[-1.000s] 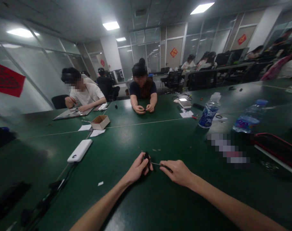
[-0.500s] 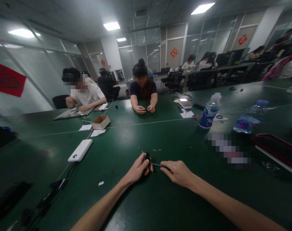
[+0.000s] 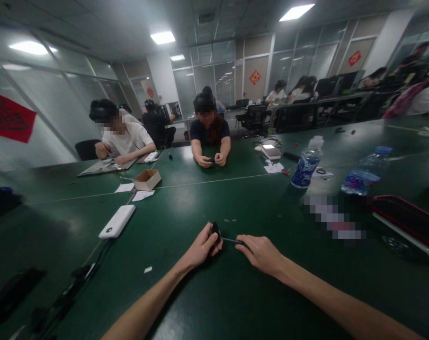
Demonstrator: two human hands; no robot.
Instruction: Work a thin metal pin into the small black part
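Observation:
My left hand (image 3: 202,246) is closed around a small black object (image 3: 216,230), whose exact kind I cannot make out. My right hand (image 3: 258,250) grips a screwdriver (image 3: 230,240) by its dark handle, which is mostly hidden in the fingers. Its thin metal shaft points left and reaches the black object; whether the tip sits in it is too small to tell. Both hands are held just over the green table (image 3: 186,302), near the middle of the view.
To the left lie a white power bank (image 3: 117,222) with a black cable and a small cardboard box (image 3: 147,180). On the right stand a blue-labelled bottle (image 3: 307,163), another water bottle (image 3: 365,171) and a dark red-edged case (image 3: 405,222). Two people sit across the table.
The black object in my left hand has tilted slightly, and the screwdriver shaft slants a little more. My right hand stays nearly in place. The view has shifted slightly.

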